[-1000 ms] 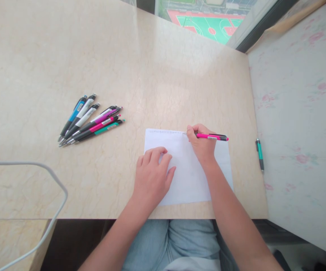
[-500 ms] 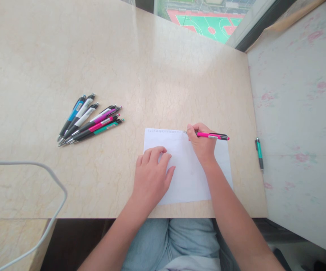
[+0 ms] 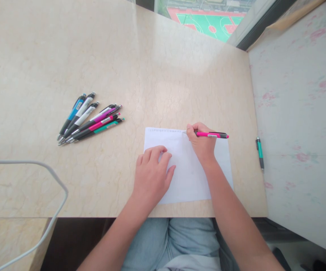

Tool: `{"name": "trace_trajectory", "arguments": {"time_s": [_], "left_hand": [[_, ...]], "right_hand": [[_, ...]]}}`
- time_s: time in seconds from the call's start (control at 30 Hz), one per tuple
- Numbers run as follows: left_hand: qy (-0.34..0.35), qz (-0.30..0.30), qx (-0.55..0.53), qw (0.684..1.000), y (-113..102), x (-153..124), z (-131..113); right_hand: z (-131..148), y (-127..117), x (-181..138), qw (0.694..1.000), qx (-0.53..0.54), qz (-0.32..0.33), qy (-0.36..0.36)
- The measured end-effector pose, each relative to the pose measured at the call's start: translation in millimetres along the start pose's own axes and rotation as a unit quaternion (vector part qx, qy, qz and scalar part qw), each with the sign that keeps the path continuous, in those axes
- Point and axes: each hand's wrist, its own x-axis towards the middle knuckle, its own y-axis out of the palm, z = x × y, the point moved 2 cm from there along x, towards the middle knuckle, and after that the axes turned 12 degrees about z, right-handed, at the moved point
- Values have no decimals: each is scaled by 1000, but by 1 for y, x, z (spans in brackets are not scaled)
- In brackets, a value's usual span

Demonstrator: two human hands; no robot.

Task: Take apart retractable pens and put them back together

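Observation:
A white sheet of paper (image 3: 191, 177) lies on the table near its front edge, with a row of small handwritten marks along the top. My right hand (image 3: 203, 145) is closed around a pink and black pen (image 3: 212, 134), whose tip meets the paper at the end of that row. The pen leans to the right, its pink button end past my hand. Flat on the left part of the sheet rests my left hand (image 3: 153, 171), fingers loosely bent and apart, holding nothing.
Several pens (image 3: 89, 122) in blue, white, purple, pink and green lie in a fan at the left. A green pen (image 3: 259, 153) lies by the flowered wall (image 3: 298, 124) on the right. A pale cable (image 3: 58, 180) crosses the left front corner of the table (image 3: 180, 82).
The pink pen's rear end has tipped slightly away from me while its tip stays near the same spot. My left hand keeps its place on the paper.

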Motion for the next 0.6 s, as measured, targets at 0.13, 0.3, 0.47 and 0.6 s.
{"name": "trace_trajectory", "arguments": {"time_s": [0.13,0.3,0.47,0.6], "left_hand": [[1,-1,2,1000,1,0,0],[-1,3,3,1000,1,0,1],[-1,1,1,1000,1,0,0],[1,0,0,1000,0,1,0]], "right_hand": [[2,0,0,1000,-5,-4,-4],[0,-1,0,1000,-7,-8,-8],[-4,-1,0,1000,-10,-22,-11],[-2,-1,0,1000,-11,-9,-11]]}}
